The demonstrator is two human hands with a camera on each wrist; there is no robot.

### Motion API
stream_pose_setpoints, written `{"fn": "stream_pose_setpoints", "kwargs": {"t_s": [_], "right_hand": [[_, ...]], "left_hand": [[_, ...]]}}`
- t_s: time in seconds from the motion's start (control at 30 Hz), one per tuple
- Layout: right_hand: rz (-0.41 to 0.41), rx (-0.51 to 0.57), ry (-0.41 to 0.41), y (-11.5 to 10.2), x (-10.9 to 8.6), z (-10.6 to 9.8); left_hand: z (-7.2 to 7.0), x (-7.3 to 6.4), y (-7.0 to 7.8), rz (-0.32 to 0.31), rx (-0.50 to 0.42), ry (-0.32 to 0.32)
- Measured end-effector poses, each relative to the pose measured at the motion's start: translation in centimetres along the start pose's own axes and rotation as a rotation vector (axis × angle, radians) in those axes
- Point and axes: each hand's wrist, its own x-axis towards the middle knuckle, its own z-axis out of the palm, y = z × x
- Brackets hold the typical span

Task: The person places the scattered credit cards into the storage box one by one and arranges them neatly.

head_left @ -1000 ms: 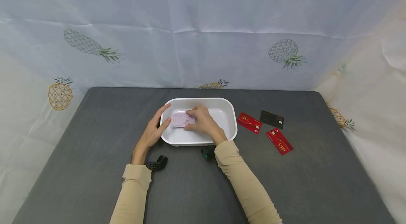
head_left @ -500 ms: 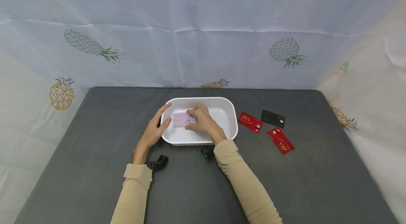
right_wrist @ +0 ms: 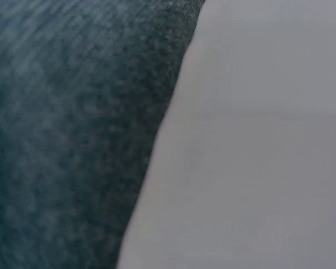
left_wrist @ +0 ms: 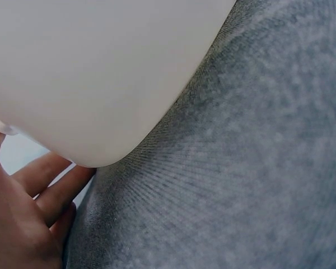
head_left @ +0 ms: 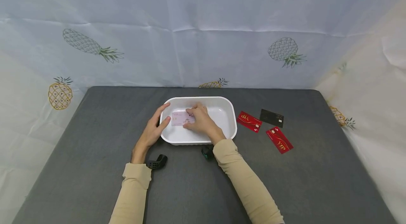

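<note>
A white tray (head_left: pixel 222 137) stands on the dark grey table, with a pale pink VIP card (head_left: pixel 178 118) lying in its left half. At the tray's left end my left hand (head_left: pixel 152 130) holds the rim; the left wrist view shows its fingers (left_wrist: pixel 59 190) against the outside of the tray wall. Inside the tray, my right hand (head_left: pixel 203 122) pinches the right part of the pink card, thumb at the near edge and a finger at the far edge. That hand hides the card's right end. The right wrist view shows only the tray wall (right_wrist: pixel 241 168) and tabletop, no fingers.
Right of the tray lie a red VIP card (head_left: pixel 249 122), a black card (head_left: pixel 271 118) and another red VIP card (head_left: pixel 280 140). Black wrist devices sit at both wrists. A pale cloth (head_left: pixel 190 55) printed with pineapples hangs behind the table.
Both hands keep their places at the tray. My right hand's fingers, blurred a second ago, now look steadier on the pink card, which has barely moved.
</note>
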Motion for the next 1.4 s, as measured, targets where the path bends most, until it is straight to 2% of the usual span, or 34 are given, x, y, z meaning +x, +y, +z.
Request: {"fn": "stream_pose_setpoints", "kwargs": {"t_s": [0.77,1.07,1.4], "right_hand": [[-0.002,-0.04,-0.003,0.0,-0.1,-0.1],[0.012,-0.028,0.009,0.1,-0.4,-0.8],[0.015,0.037,0.047,0.5,-1.2,-1.4]], "left_hand": [[0.0,0.1,-0.1,0.011,-0.008,-0.001],[0.1,0.1,0.1,0.011,0.008,0.007],[0.0,0.1,0.1,0.006,0.0,0.006]]}}
